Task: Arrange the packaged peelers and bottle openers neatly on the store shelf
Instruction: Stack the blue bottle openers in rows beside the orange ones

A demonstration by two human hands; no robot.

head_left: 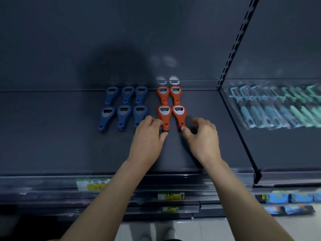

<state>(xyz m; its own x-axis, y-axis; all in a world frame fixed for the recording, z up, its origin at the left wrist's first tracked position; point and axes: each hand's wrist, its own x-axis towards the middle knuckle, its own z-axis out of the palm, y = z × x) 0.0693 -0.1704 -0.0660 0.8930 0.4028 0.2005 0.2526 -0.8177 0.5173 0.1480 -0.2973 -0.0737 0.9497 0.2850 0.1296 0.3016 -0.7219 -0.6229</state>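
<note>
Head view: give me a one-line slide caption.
Left hand and right hand touch the front orange bottle openers beside six blue bottle openers; packaged peelers lie to the right.

On the shelf (pixel 69 145), six bottle openers (pixel 124 108) lie in two rows of three, left of four more openers (pixel 171 105) in two rows of two. The left grip (pixel 147 136) pinches the near end of the front-left opener (pixel 164 117). The right grip (pixel 203 136) touches the front-right opener (pixel 179 117) with its thumb. Packaged peelers (pixel 278 108) lie on the adjoining shelf to the right.
</note>
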